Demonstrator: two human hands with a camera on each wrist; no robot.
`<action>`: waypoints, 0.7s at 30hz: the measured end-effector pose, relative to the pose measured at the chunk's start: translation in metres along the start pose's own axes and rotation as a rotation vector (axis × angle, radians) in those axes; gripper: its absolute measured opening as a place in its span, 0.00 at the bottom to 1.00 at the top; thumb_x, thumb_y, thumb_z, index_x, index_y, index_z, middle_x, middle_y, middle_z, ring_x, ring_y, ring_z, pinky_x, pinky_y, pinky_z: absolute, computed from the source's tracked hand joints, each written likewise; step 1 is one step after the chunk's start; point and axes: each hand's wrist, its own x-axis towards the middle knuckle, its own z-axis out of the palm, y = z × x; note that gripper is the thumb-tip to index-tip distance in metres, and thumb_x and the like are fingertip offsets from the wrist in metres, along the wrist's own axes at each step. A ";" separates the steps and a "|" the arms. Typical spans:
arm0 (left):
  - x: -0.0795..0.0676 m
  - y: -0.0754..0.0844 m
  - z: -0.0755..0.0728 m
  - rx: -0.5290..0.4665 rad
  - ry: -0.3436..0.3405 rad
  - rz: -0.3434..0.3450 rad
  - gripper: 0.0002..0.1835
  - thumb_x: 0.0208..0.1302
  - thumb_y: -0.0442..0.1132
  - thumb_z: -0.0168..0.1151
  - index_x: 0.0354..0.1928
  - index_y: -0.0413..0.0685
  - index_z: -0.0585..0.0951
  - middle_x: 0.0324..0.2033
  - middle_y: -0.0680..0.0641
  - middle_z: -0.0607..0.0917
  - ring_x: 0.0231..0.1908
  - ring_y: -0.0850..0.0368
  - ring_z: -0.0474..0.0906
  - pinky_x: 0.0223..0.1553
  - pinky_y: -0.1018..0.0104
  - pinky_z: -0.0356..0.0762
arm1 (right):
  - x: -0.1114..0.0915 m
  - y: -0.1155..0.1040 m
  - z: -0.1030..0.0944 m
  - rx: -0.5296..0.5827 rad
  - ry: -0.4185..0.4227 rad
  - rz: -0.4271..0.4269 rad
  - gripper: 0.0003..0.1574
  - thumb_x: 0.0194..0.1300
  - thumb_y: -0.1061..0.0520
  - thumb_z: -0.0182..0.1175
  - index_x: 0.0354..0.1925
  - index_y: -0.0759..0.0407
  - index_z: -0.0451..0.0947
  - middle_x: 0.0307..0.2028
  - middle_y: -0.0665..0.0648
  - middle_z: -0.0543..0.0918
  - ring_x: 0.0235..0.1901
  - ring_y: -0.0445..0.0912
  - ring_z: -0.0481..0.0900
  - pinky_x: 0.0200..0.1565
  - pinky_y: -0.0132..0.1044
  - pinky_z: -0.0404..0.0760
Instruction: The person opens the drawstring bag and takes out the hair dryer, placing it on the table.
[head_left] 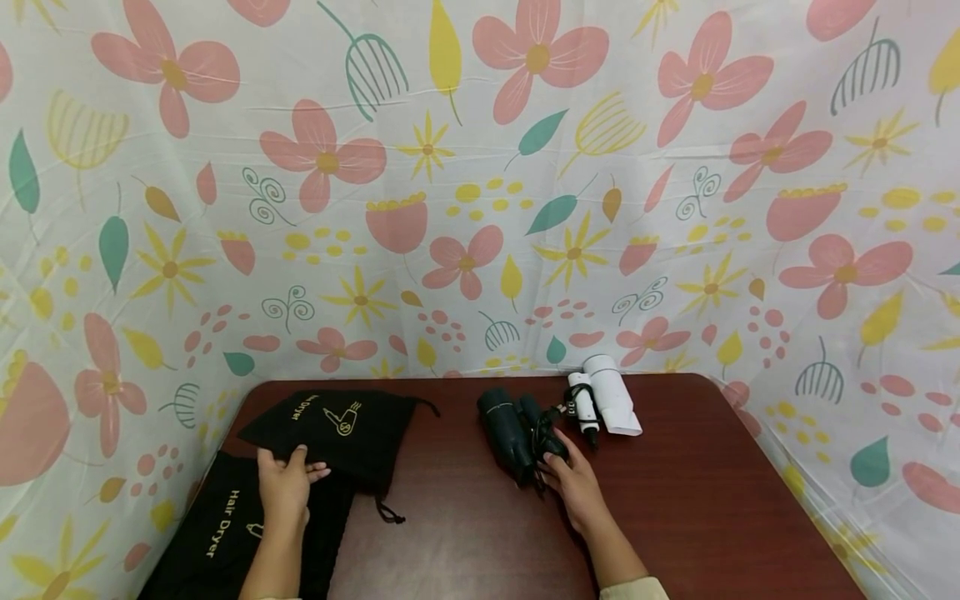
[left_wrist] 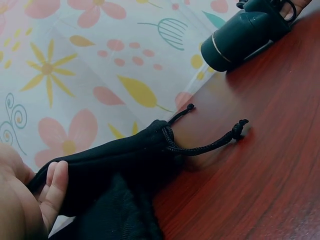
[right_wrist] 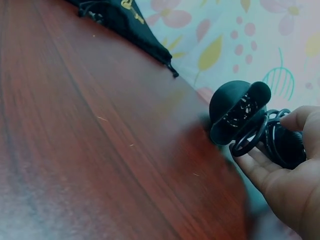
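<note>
A black drawstring bag [head_left: 375, 446] with a gold hair dryer print is pinched at its near edge by my left hand [head_left: 287, 487]. It overlaps a second black bag [head_left: 198, 533] lettered "Hair Dryer". In the left wrist view, thumb and fingers hold the upper bag [left_wrist: 110, 162], its knotted cords toward the table. My right hand [head_left: 576, 487] grips a dark folded hair dryer [head_left: 504, 429] by its handle and bundled cord. The right wrist view shows the vented end of this dryer [right_wrist: 235, 107] and cord loops [right_wrist: 252, 137] at the fingers.
A white hair dryer [head_left: 611, 396], with a black cord wrapped on its handle [head_left: 583, 404], lies at the back right of the brown table [head_left: 720, 500]. A flower-printed cloth [head_left: 465, 208] hangs close behind the table and along its sides.
</note>
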 end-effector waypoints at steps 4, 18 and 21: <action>0.002 0.002 -0.001 0.004 0.010 0.005 0.31 0.77 0.34 0.48 0.77 0.55 0.53 0.55 0.39 0.69 0.21 0.61 0.81 0.28 0.65 0.86 | 0.003 -0.001 0.000 -0.030 -0.007 -0.030 0.41 0.76 0.58 0.53 0.80 0.57 0.50 0.72 0.74 0.60 0.51 0.43 0.82 0.49 0.33 0.84; 0.015 -0.001 -0.008 0.032 0.051 0.002 0.30 0.78 0.35 0.47 0.76 0.57 0.54 0.60 0.36 0.66 0.20 0.61 0.81 0.25 0.67 0.85 | 0.018 -0.010 -0.003 -0.162 0.030 -0.029 0.39 0.77 0.57 0.54 0.79 0.55 0.52 0.72 0.73 0.63 0.57 0.55 0.81 0.55 0.41 0.84; 0.018 -0.002 -0.009 0.021 0.062 -0.001 0.31 0.78 0.35 0.47 0.77 0.57 0.53 0.62 0.36 0.64 0.19 0.62 0.80 0.25 0.67 0.85 | 0.020 -0.011 -0.003 -0.174 0.035 -0.030 0.39 0.77 0.58 0.54 0.79 0.56 0.51 0.72 0.74 0.63 0.55 0.54 0.82 0.55 0.41 0.84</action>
